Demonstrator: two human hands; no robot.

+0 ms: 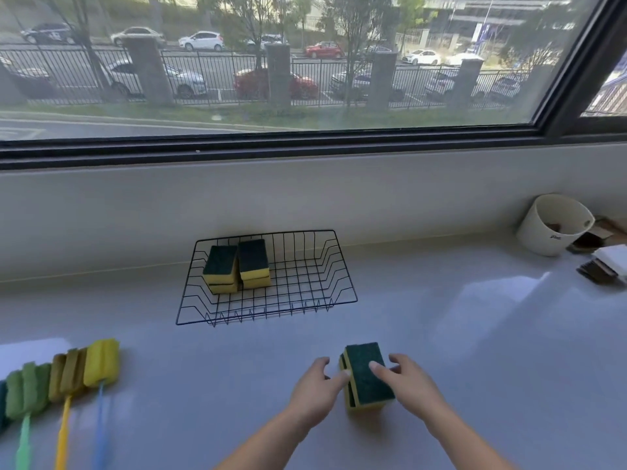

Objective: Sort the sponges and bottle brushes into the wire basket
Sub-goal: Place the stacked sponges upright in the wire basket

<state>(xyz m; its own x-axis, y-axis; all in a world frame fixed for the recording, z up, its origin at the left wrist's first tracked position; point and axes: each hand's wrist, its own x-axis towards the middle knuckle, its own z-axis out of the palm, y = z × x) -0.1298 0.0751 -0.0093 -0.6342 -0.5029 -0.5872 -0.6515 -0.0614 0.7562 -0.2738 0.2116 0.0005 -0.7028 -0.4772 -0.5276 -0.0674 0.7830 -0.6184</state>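
A black wire basket (305,293) stands on the white counter and holds several yellow sponges with dark green tops (237,262) stacked at its left side. A stack of two such sponges (364,374) sits on the counter near me. My left hand (315,391) touches the stack's left side with its fingers, and my right hand (403,381) rests on its top and right side. Three bottle brushes (64,371) with green and yellow foam heads lie at the left, handles pointing toward me.
A white cup (549,232) stands at the far right beside some brown and white items (604,262). A wall and a large window run along the back of the counter.
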